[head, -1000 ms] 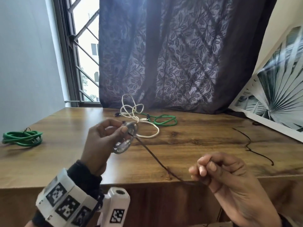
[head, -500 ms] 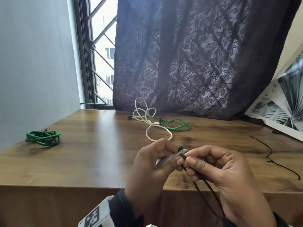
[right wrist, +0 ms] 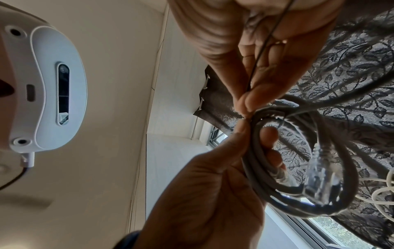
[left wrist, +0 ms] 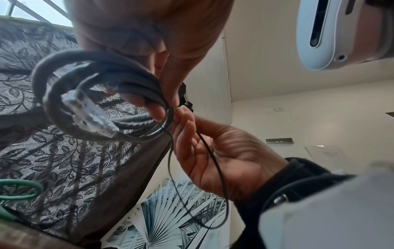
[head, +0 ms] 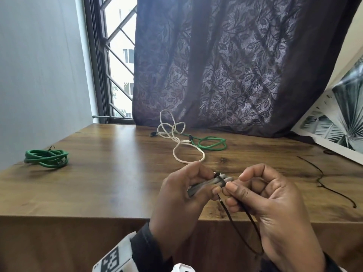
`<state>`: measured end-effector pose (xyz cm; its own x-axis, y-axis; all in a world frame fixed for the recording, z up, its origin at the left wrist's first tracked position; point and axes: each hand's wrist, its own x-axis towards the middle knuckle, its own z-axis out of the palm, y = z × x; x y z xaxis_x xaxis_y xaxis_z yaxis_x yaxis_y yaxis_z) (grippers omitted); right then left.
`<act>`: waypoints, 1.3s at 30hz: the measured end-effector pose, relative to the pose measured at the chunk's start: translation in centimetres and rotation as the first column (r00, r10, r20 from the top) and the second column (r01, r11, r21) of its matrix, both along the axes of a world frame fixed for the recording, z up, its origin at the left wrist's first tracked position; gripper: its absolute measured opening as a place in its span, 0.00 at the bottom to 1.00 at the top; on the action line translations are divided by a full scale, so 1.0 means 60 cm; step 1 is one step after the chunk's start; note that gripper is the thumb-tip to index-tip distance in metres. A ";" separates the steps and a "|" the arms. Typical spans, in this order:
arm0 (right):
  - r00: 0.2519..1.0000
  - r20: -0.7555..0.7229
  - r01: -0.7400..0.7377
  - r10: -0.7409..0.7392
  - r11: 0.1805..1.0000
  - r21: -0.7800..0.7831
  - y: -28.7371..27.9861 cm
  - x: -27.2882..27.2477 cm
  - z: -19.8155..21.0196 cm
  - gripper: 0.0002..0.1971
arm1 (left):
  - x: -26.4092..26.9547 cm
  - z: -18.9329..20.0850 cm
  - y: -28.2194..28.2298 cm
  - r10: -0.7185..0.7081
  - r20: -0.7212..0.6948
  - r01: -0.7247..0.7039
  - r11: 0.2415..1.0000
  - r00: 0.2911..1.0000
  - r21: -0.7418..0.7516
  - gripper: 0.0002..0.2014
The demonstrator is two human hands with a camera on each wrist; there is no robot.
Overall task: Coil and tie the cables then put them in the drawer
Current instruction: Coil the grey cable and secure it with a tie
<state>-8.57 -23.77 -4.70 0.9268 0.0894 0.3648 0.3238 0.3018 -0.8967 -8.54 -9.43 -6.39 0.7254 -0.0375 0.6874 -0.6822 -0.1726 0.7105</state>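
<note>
A grey cable coil (head: 202,184) with a clear plug (left wrist: 91,116) is gripped in my left hand (head: 213,182) above the table's front edge. A thin black tie (head: 245,214) is wrapped round the coil just beside my left thumb. My right hand (head: 235,182) pinches that tie right at the coil, and its long tail loops down past the right palm. In the right wrist view the coil (right wrist: 255,173) hangs from my left fingers with the plug (right wrist: 319,182) inside the loop.
On the wooden table (head: 88,193) a tied green coil (head: 47,159) lies at the left. A loose white cable (head: 176,138) and a loose green cable (head: 212,144) lie at the back. Another black tie (head: 322,179) lies at the right, below a leaning picture (head: 337,122).
A second ago my hands were apart with the tie stretched between them. My right hand has come in to the coil and now pinches the tie beside my left thumb.
</note>
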 end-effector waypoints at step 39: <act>0.965 0.109 -0.183 0.237 0.913 -0.364 -0.036 0.054 0.023 0.30 | -0.002 -0.016 0.026 0.145 0.119 -0.183 0.876 0.982 0.445 0.06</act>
<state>-5.35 -25.95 -3.34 0.8102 0.4227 0.4061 0.4242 0.0552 -0.9039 -8.68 -7.86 -7.34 0.6921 -0.2433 0.6796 -0.6666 -0.5766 0.4725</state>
